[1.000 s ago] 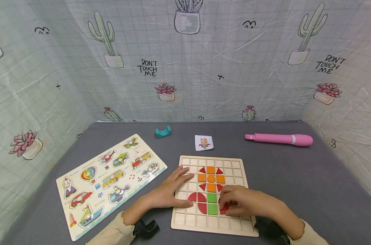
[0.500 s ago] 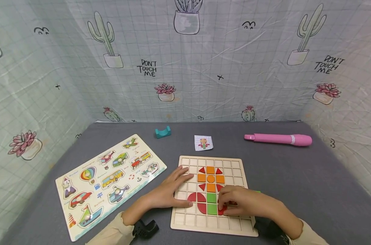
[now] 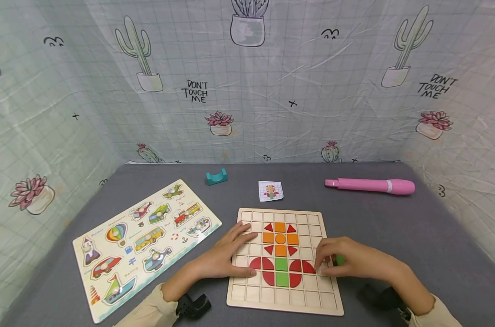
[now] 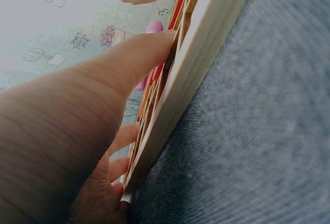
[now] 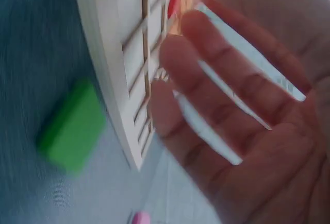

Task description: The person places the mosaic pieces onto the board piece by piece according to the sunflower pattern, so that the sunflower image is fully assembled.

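A wooden grid board [image 3: 247, 293] lies on the dark table. Red, orange and green flat pieces form a flower-like pattern on it: an orange circle [image 3: 280, 239] in the upper part, green squares [image 3: 281, 264] below, red quarter-circles [image 3: 295, 279] beside them. My left hand [image 3: 222, 254] rests spread on the board's left edge, its thumb over the front-left cells. Over the right edge hovers my right hand [image 3: 345, 258], fingers loosely bent and nothing between them in the right wrist view. A green block [image 5: 72, 128] lies on the table beside the board, mostly hidden by that hand in the head view.
A picture puzzle board [image 3: 149, 247] with vehicles lies at the left. Behind the grid board are a small pattern card [image 3: 270, 191] and a teal curved block [image 3: 217, 176]. A pink microphone-shaped object [image 3: 370, 186] lies at the back right.
My right hand has left the red quarter-circles and moved right to the board's edge, uncovering the red pieces right of the green squares. The left hand stays in place.
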`<state>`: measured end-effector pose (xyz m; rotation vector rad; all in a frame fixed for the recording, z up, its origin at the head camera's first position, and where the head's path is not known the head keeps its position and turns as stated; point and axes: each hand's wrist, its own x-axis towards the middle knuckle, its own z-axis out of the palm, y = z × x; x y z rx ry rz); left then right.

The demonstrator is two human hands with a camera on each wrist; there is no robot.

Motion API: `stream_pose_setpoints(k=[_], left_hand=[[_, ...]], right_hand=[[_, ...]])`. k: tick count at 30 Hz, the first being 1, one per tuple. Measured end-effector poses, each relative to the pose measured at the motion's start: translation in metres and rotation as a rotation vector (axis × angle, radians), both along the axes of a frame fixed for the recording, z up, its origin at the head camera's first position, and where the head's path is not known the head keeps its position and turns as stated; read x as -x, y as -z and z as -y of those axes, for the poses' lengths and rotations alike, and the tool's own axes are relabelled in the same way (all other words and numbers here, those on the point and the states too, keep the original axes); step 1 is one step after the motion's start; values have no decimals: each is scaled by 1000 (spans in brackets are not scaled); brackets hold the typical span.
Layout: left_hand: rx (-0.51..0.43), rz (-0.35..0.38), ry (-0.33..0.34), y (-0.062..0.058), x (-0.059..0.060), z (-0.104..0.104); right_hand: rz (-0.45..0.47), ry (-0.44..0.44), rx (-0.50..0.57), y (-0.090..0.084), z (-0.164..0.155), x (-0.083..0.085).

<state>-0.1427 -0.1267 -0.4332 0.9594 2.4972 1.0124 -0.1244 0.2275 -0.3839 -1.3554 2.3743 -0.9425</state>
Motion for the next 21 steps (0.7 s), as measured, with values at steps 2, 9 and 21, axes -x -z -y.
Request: stream_pose_setpoints(k=[2, 9, 21], left_hand=[[0, -3, -1, 0, 0, 0], [4, -5, 1, 3, 1, 0], [3, -7, 0, 2, 1, 0]], right_hand=[[19, 4, -3, -1, -8, 2], [23, 35, -1, 2, -30, 10], [79, 86, -106, 8, -43, 15]])
